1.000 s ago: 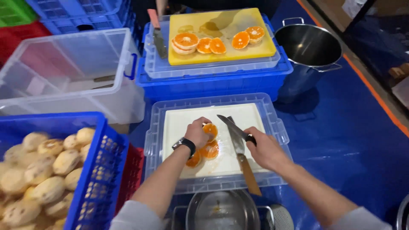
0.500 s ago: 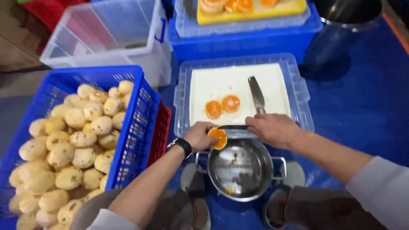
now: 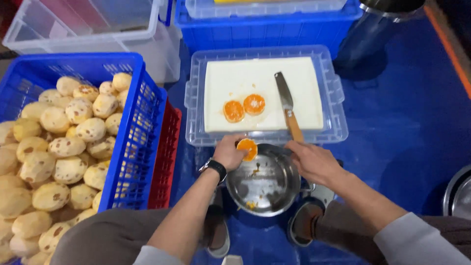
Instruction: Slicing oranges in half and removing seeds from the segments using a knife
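Blue crate [image 3: 140, 122] of peeled fruit [image 3: 54, 147] sits left of a steel bowl [image 3: 263, 184]. Left hand [image 3: 229, 152] pinches an orange half [image 3: 247, 148] over the bowl's near rim; right hand [image 3: 314, 162], fingers curled loosely, rests at its right edge. Beyond the bowl, two halves [image 3: 244, 107] and a knife [image 3: 287, 105] lie on a white board [image 3: 262, 93].

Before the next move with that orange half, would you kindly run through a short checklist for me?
1. Left hand has a firm grip on the orange half: ok.
2. Orange half is over the metal bowl: ok, above its rim.
3. Knife lies flat on the white cutting board, out of hand: ok.
4. Right hand is empty, at the bowl's rim: ok.
5. Two orange halves rest on the board, cut faces up: ok.
6. Bowl sits steady: cannot tell.
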